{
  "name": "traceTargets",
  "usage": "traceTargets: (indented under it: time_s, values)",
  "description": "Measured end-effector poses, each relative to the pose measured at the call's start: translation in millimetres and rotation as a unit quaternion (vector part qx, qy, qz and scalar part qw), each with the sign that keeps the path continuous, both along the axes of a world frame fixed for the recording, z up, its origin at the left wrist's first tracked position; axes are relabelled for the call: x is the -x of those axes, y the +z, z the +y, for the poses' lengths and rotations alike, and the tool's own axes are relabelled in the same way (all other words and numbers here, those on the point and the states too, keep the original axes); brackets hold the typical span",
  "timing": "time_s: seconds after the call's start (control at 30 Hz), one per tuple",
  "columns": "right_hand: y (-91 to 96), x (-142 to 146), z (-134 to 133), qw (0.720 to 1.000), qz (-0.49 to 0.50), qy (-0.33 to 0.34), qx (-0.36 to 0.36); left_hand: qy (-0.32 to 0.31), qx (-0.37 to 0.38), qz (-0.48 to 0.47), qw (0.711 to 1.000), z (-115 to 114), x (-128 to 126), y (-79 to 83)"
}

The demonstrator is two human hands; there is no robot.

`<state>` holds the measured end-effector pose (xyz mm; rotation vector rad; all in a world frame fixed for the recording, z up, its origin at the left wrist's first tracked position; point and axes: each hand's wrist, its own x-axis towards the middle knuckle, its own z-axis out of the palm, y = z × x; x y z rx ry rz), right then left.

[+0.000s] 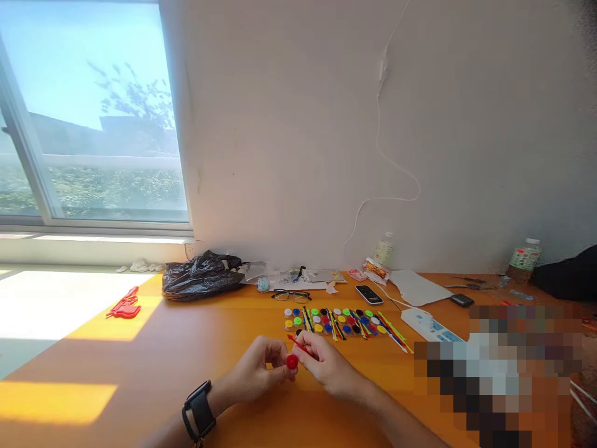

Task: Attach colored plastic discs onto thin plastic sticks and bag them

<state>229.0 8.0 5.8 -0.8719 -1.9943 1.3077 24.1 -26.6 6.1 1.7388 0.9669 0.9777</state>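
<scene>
Red disc (291,361) is in the grip at the middle of the work, pinched between the thumb and fingers of the left hand (255,368), with its round face turned toward the wearer. Just beside it, the right hand (329,367) is closed lightly around a slim red stick (301,346), whose arrow-shaped tip points up and to the left, above the disc. So both grips are narrow and both are filled; whether the right thumb touches the disc's edge, I cannot tell. The two red pieces look apart, the stick lying across the space over the disc rather than seated in it. My reading is that the step in hand is handling these two small parts together, close in front of the body. A next move from this pose would call for a steady left pinch and small turns of the right fingertips, so that the stick's slant can be adjusted without the disc slipping. Just beyond the grip, on the table (224,339), lie rows of coloured discs (297,320) and bundles of coloured sticks (392,331), the latter reaching to the right. Well to the left of the grip lies a red toy gun (125,306).
</scene>
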Motion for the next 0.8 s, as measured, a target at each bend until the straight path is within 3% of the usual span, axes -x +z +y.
traceTargets:
  time_s: [0.1, 0.23, 0.43, 0.6, 0.8]
  values:
    - [-12.2, 0, -6, 0.999, -0.036, 0.004, 0.026, -0.004, 0.045, 0.005, 0.999, -6, 1, -10.9]
    - [-22.3, -1, -8, 0.998, 0.024, 0.005, 0.055, -0.040, 0.087, 0.020, 0.995, -13, 2, -1.2]
    - [-9.7, -6, -4, 0.996, 0.001, 0.007, 0.094, -0.044, 0.051, 0.075, 0.995, -15, 2, 9.8]
    - [-10.4, -11, -4, 0.998, -0.067, 0.001, 0.010, -0.049, 0.009, 0.136, 0.989, -12, 1, 1.7]
    - [-16.6, -9, -2, 0.990, -0.133, -0.018, -0.043, -0.014, -0.105, 0.216, 0.971, -9, 4, -3.2]
